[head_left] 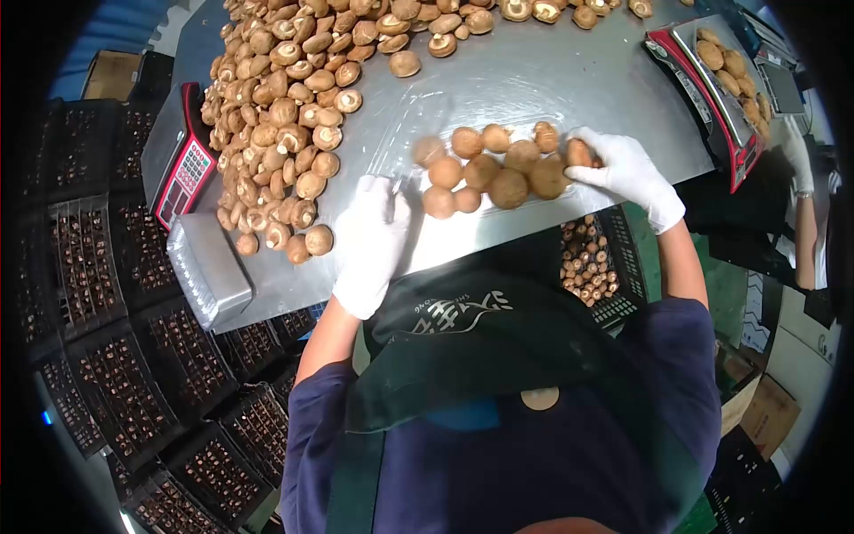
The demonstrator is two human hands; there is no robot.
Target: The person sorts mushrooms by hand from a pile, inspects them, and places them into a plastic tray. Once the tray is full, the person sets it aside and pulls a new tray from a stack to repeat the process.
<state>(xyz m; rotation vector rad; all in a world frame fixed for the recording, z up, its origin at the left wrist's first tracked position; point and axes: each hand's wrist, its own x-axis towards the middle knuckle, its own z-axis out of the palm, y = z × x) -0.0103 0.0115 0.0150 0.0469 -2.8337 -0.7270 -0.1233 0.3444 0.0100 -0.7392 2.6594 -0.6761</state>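
A broad metal table (pixel 569 76) fills the upper part of the view, with black crates (pixel 131 307) of mushrooms ranked on the floor to its left. On the tabletop a great heap of mushrooms (pixel 283 111) spreads along the far and left sides, which seems to keep the near middle free for handling. A further black crate (pixel 627 254) of mushrooms sits low by the near edge, probably for short reach. Two red-edged scales flank the work: the left scale (pixel 187 173) turns its keypad inward, likely for easy reading, while the right scale (pixel 745 165) bears a load of mushrooms (another person's gloved hand (pixel 798 156) is just beyond it). A metal box (pixel 209 267) occupies the near left corner.

In front of the worker lies a loose cluster of mushrooms (pixel 509 189), between two white-gloved hands set well apart. The left hand (pixel 366 245) rests beside the cluster, perhaps as a brace; glare hides whether it grips anything. The right hand (pixel 632 169) pinches one mushroom (pixel 581 157) between thumb and fingers at the cluster's right end, a hold that suits so small and round a thing.
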